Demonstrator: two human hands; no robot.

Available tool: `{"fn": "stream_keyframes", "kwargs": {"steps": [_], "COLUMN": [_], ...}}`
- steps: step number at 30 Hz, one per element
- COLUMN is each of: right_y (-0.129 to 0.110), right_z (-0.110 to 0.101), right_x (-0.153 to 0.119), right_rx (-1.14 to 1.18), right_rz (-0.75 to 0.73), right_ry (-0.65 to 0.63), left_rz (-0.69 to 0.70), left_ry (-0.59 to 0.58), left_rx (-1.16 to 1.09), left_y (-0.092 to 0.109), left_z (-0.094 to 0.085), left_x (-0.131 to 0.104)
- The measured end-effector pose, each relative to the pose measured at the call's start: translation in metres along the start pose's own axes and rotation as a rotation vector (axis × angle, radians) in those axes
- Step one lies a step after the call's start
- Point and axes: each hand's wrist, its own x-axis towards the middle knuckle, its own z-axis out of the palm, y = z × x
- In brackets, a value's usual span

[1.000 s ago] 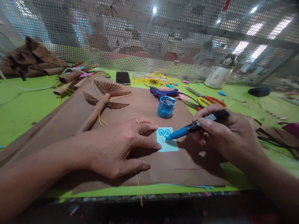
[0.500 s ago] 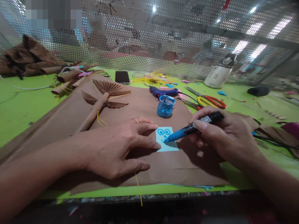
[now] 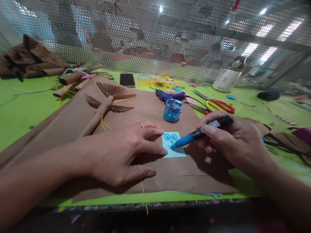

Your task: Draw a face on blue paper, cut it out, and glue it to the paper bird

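Barely shifted since half a second ago: marker tip a touch further along the drawing, both hands otherwise where they were. Far left, a heap of crumpled brown paper point(image 3: 29, 61) on the green table point(image 3: 21, 110), with rolled paper tubes point(image 3: 70, 81) just near of it. Further right, spread over the table's middle, a large brown paper sheet point(image 3: 73, 126) carrying a pleated paper fan on a rolled stick point(image 3: 107, 100), tied with yellow string. Near of that, left hand point(image 3: 121, 152) pressed flat and open on the sheet, gripping nothing, a ring on one finger, fingertips point(image 3: 162, 150) touching the left edge of a small light-blue paper square point(image 3: 173, 145) and pinning it down. On the square, two drawn blue ovals. Far of the hand, a dark phone point(image 3: 127, 80) lying flat; right of it a blue glue gun point(image 3: 170, 95) and a small pot of blue paint point(image 3: 172, 110), open, just far of the square. Right again, marker point(image 3: 201, 131) with blue front and black rear, tip down on the square, pinched in the closed fingers of the right hand point(image 3: 235, 142). Beyond it, red and yellow scissors point(image 3: 216, 104), then a white bottle with a dark lid point(image 3: 229, 77) against the perforated metal screen point(image 3: 170, 38).
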Motion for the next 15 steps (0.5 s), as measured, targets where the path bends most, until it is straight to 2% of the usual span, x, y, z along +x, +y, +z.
{"fn": "stream_keyframes", "kwargs": {"steps": [15], "right_y": [0.0001], "right_z": [-0.0004], "right_x": [0.0012], "right_rx": [0.022], "right_rz": [0.021], "right_ry": [0.042], "left_rz": [-0.011], "left_ry": [0.008], "left_rx": [0.017], "left_y": [0.0007], "left_z": [0.0012], "left_x": [-0.0010]}}
